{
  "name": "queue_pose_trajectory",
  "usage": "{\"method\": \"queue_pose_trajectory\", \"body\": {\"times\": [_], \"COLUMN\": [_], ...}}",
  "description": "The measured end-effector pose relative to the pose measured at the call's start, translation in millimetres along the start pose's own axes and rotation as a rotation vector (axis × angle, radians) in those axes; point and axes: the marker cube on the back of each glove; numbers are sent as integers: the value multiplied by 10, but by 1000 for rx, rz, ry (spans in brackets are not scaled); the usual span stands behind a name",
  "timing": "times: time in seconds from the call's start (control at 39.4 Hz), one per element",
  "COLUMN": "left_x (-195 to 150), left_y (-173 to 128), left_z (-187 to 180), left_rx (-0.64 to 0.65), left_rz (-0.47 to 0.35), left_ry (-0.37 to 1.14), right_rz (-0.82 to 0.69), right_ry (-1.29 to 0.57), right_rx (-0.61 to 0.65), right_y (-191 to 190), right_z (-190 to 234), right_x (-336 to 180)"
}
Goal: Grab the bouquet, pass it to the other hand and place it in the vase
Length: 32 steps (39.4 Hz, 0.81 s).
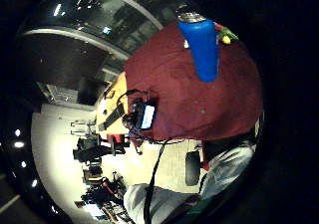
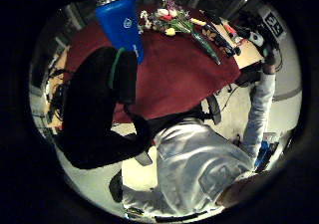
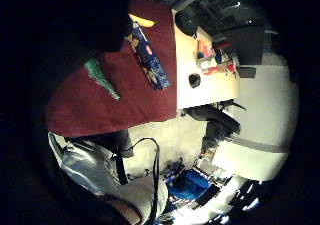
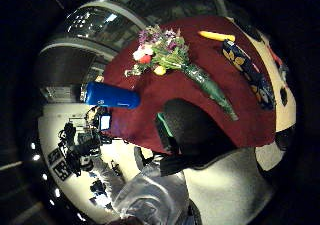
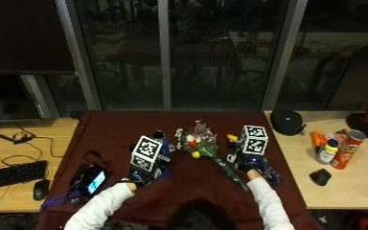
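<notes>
The bouquet (image 5: 204,149) lay untouched on the maroon cloth (image 5: 114,128), at three o'clock from the blue vase (image 5: 162,149). The first step, picking it up, seemed pending. Right hand (image 5: 247,165) hovered beside the stems, left hand (image 5: 136,178) by the vase; neither held anything, though I could not tell how far their fingers were spread. The right hand likely needed to close round the stems.

Both forearms reach forward, well apart; the left hand (image 5: 139,178) and right hand (image 5: 246,166) hover, fingers hidden from me.
</notes>
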Motion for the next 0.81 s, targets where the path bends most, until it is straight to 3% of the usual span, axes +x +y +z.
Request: {"method": "queue_pose_trajectory", "body": {"times": [0.3, 0.58, 0.81], "left_x": [126, 170, 193], "left_y": [-56, 9, 66], "left_z": [89, 71, 88], "left_rx": [32, 14, 16], "left_rz": [52, 73, 81], "left_ry": [-110, -94, -86], "right_rz": [326, 313, 292], "right_ry": [-86, -146, -220], "right_rx": [-101, -144, -262], "right_y": [-351, -398, -473], "right_z": [791, 1330, 1843], "right_x": [294, 301, 317]}}
